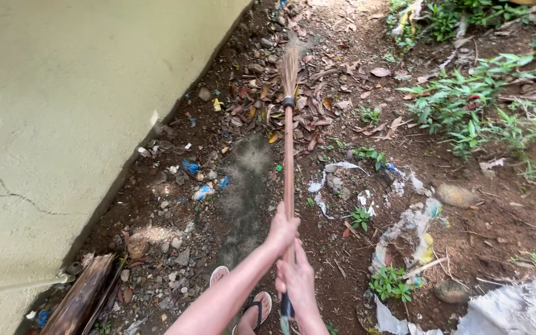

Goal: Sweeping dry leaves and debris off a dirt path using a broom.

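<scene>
A stick broom [288, 155] with a long reddish-brown handle points away from me. Its bristles [290, 68], bound by a dark band, rest on the dirt by a heap of dry leaves [308, 118]. My left hand [282, 229] grips the handle higher up. My right hand [297, 280] is wrapped around the handle just below it, near the handle's end. Both hands touch each other. My feet in flip-flops [257, 308] show beneath my arms.
A pale concrete wall [63, 105] fills the left side. Blue scraps [191, 167], white plastic shreds [404, 229] and stones [457, 195] lie on the dirt. Green plants [466, 105] grow at the right. A wooden plank [82, 298] lies at the lower left.
</scene>
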